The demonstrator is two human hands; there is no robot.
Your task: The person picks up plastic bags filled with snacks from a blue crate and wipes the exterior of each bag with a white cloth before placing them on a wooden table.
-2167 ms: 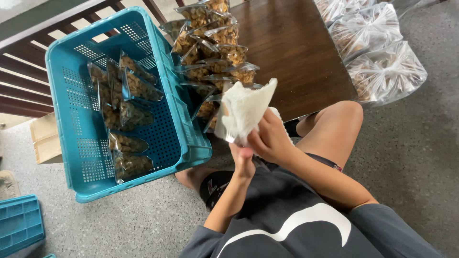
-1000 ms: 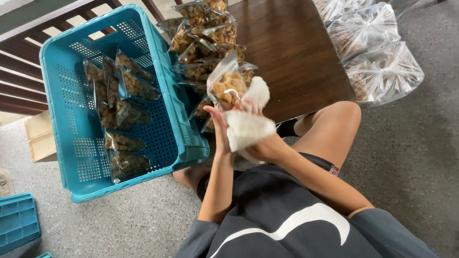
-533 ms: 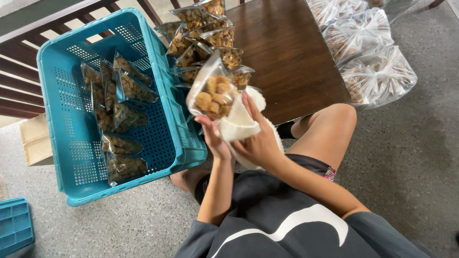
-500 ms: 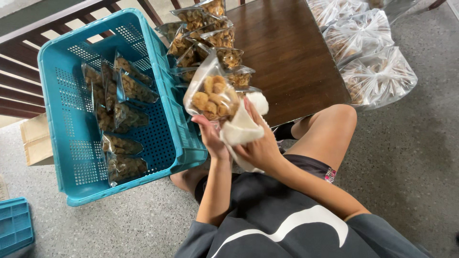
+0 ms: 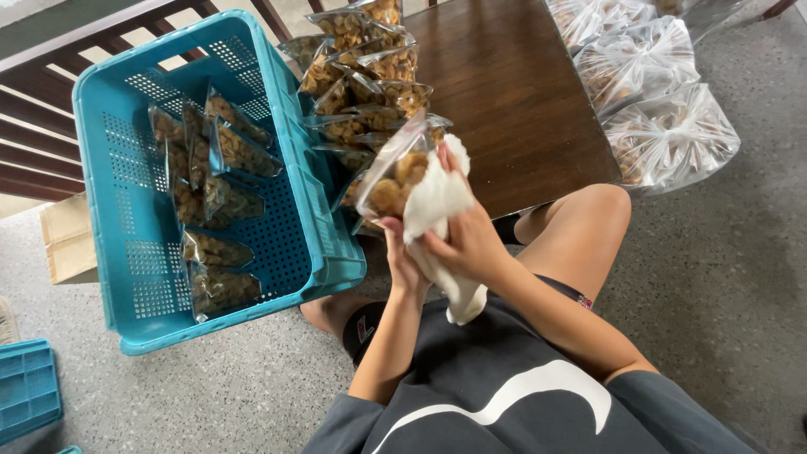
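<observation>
Head view: left hand (image 5: 402, 256) grips snack bag (image 5: 393, 172); right hand (image 5: 471, 244) clutches white cloth (image 5: 437, 202).

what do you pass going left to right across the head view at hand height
teal crate → left hand → white cloth → right hand → bare knee → clear bulk bags

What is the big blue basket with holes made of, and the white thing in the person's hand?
The turquoise perforated crate looks like moulded plastic: smooth, slightly glossy, with neat grids of holes. The soft white cloth, held by the right hand, seems to be fabric, since it crumples and hangs limp. It could be thick paper towel.
</observation>
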